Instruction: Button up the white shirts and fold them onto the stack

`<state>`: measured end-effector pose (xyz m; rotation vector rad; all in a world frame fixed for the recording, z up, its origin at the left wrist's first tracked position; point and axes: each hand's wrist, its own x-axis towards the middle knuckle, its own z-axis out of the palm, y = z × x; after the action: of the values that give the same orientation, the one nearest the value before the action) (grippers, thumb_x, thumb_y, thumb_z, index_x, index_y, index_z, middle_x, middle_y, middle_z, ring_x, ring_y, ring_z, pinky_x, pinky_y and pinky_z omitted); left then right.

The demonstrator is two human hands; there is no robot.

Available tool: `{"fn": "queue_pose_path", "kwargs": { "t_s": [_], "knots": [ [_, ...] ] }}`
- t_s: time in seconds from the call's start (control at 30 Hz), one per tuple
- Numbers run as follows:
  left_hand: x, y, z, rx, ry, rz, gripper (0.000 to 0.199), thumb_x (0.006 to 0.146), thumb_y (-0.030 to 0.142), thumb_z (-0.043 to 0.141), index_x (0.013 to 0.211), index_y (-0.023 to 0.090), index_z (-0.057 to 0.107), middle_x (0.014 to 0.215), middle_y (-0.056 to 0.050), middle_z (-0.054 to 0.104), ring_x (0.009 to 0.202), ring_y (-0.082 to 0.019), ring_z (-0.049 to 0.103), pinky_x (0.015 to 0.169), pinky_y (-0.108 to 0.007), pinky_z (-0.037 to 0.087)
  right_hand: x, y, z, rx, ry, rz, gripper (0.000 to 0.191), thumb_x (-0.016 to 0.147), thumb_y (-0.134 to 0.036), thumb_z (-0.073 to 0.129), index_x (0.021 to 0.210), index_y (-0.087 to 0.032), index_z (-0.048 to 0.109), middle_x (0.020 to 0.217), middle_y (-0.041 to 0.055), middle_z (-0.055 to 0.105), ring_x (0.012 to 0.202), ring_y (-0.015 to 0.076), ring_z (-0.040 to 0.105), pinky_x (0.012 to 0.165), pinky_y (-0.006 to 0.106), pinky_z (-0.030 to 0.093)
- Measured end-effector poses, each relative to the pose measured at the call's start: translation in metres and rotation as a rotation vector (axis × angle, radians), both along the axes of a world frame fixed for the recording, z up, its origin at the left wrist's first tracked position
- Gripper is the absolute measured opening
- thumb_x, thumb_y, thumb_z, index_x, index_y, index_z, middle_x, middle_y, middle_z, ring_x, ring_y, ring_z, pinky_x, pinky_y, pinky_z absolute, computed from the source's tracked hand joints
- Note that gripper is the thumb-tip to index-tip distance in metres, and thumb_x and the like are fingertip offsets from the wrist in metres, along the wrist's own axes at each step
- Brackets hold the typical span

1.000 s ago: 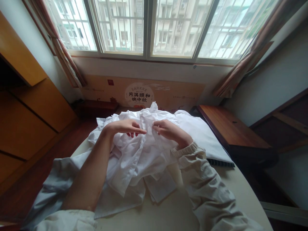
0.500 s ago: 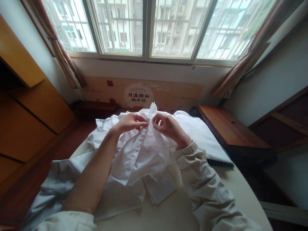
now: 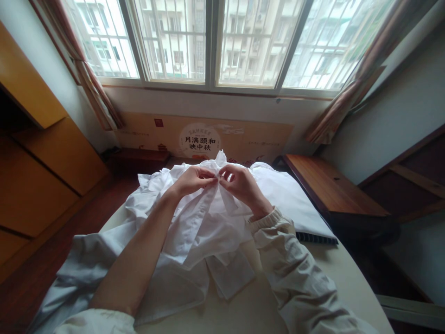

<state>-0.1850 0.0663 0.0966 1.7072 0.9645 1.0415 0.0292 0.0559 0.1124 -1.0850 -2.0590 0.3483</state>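
A white shirt [image 3: 198, 227] lies rumpled across the round table [image 3: 239, 311], its collar end pointing away from me. My left hand [image 3: 195, 180] pinches one front edge of the shirt just below the collar. From the other side, my right hand [image 3: 238, 183] pinches the opposite front edge with thumb and forefinger. The fingertips of both hands meet at the shirt's front opening. Any button between them is hidden by my fingers. Below my hands the button strip hangs down in a fold, and a cuff [image 3: 231, 273] rests on the tabletop.
To the right lies a folded white cloth [image 3: 285, 195] over a dark ridged item [image 3: 317, 238]. A wooden desk [image 3: 333, 185] stands beyond it. Yellow cabinets [image 3: 45, 171] are on the left, with a printed board [image 3: 243, 139] under the barred window [image 3: 208, 41].
My two hands have come together, closing the gap between the shirt's front edges. My left hand has shifted slightly right.
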Motion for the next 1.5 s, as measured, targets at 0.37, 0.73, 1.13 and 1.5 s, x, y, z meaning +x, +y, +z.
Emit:
{"fn": "queue_pose_path", "kwargs": {
  "t_s": [0.37, 0.73, 1.13, 1.5],
  "knots": [
    [0.001, -0.002, 0.007, 0.019, 0.051, 0.013, 0.026, 0.081, 0.038, 0.084, 0.094, 0.018, 0.089, 0.086, -0.009, 0.081, 0.065, -0.017, 0.066, 0.052, -0.022, 0.042, -0.003, -0.006, 0.004, 0.063, -0.177, -0.145, 0.012, 0.091, -0.023, 0.071, 0.1, -0.026, 0.079, 0.087, 0.0007, 0.079, 0.077, 0.0196, 0.069, 0.072, 0.028, 0.044],
    [0.006, -0.001, 0.003, 0.062, 0.073, 0.089, 0.02, 0.079, 0.037, 0.084, 0.086, 0.018, 0.089, 0.081, -0.007, 0.081, 0.068, -0.019, 0.068, 0.056, -0.023, 0.043, -0.002, -0.001, 0.0, -0.01, 0.015, 0.008, 0.012, 0.089, -0.019, 0.072, 0.097, -0.022, 0.082, 0.082, 0.0007, 0.078, 0.07, 0.0161, 0.069, 0.07, 0.026, 0.048],
    [0.015, 0.002, -0.009, -0.007, -0.061, 0.068, 0.022, 0.082, 0.034, 0.079, 0.094, 0.019, 0.089, 0.089, -0.007, 0.082, 0.076, -0.019, 0.071, 0.068, -0.025, 0.05, -0.003, 0.004, -0.004, -0.128, 0.175, 0.058, 0.022, 0.09, -0.02, 0.065, 0.098, -0.018, 0.085, 0.081, 0.0036, 0.079, 0.069, 0.0159, 0.067, 0.067, 0.026, 0.051],
    [0.013, 0.005, -0.012, -0.205, -0.137, 0.107, 0.039, 0.078, 0.053, 0.087, 0.097, 0.019, 0.087, 0.091, -0.008, 0.08, 0.074, -0.017, 0.068, 0.068, -0.026, 0.049, 0.004, 0.015, -0.008, -0.089, 0.264, 0.124, 0.013, 0.089, -0.03, 0.076, 0.092, -0.018, 0.081, 0.094, 0.0058, 0.079, 0.084, 0.0184, 0.072, 0.073, 0.028, 0.056]
  ]
}}
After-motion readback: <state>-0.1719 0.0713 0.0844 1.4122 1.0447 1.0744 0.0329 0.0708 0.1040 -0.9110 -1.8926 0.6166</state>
